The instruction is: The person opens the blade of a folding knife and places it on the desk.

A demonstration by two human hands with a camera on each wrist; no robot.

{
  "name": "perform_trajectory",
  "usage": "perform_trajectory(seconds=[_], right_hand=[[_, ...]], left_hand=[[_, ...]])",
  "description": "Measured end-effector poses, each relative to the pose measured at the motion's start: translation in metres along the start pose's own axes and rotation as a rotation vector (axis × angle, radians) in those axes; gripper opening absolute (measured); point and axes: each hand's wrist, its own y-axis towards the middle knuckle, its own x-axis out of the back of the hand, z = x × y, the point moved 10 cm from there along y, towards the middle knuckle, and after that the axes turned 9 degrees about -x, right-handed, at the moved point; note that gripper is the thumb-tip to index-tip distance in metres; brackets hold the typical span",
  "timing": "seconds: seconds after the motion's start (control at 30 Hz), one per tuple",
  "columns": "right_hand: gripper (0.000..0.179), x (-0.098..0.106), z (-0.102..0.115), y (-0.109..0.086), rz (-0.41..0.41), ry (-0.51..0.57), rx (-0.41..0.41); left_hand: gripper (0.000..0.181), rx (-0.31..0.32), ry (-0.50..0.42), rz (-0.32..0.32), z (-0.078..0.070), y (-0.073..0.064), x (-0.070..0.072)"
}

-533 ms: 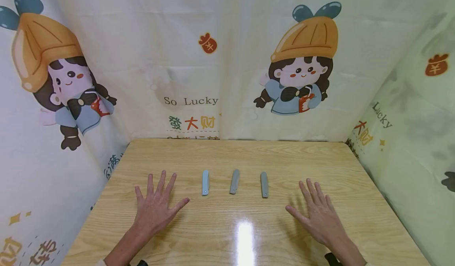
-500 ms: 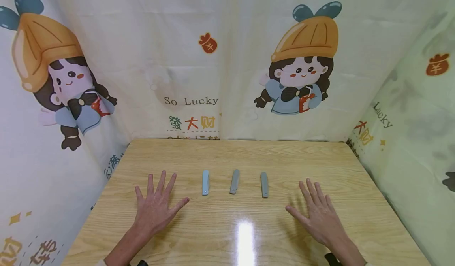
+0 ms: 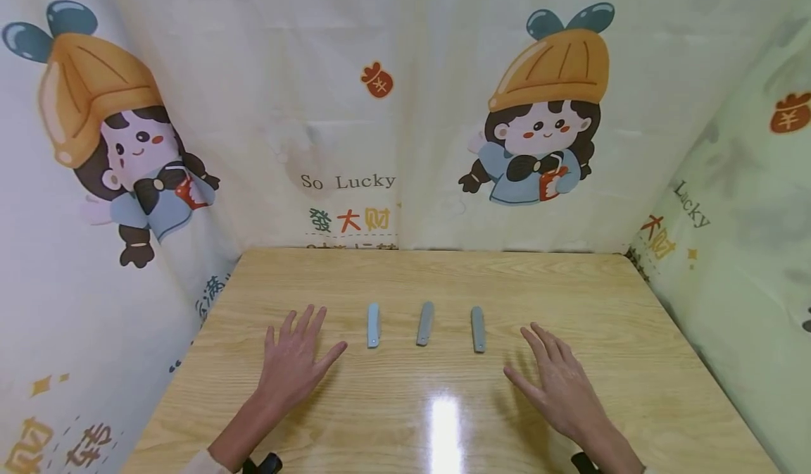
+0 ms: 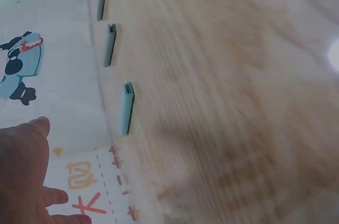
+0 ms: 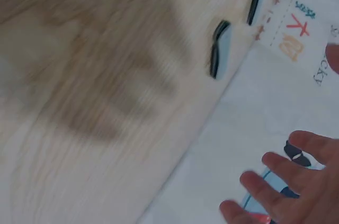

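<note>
Three slim closed pieces with a rivet at one end, looking like folding knives, lie apart in a row on the table. The light blue one (image 3: 373, 325) is at the left, a grey one (image 3: 425, 324) in the middle and a grey-green one (image 3: 478, 329) at the right. Slots along their edges show in both wrist views. My left hand (image 3: 294, 361) hovers left of the light blue piece, fingers extended and thumb spread. To the right of the grey-green piece, my right hand (image 3: 560, 382) hovers with slightly bent fingers above its shadow. Both hands hold nothing.
The wooden table (image 3: 355, 410) carries a bright light reflection near its front. A cream curtain (image 3: 431, 108) printed with cartoon figures and lettering surrounds its back and sides. A dark strap (image 3: 269, 463) shows at my left wrist.
My left hand has moved slightly right and its fingers have drawn closer together. The right hand has shifted a little left, its fingers bending slightly. The head view has turned slightly left.
</note>
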Motion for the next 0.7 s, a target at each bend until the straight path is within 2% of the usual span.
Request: perform_trajectory(seconds=[0.13, 0.4, 0.7], right_hand=[[0.066, -0.002, 0.012, 0.006, -0.012, 0.084, -0.02], [0.052, -0.023, 0.025, 0.019, 0.096, 0.399, -0.105], [0.036, -0.038, 0.033, 0.026, 0.126, 0.523, -0.12]], left_hand=[[0.077, 0.003, -0.049, -0.028, -0.007, 0.012, -0.005], [0.054, 0.081, -0.225, 0.035, -0.011, 0.035, -0.026], [0.043, 0.108, -0.315, 0.019, -0.014, 0.041, -0.039]])
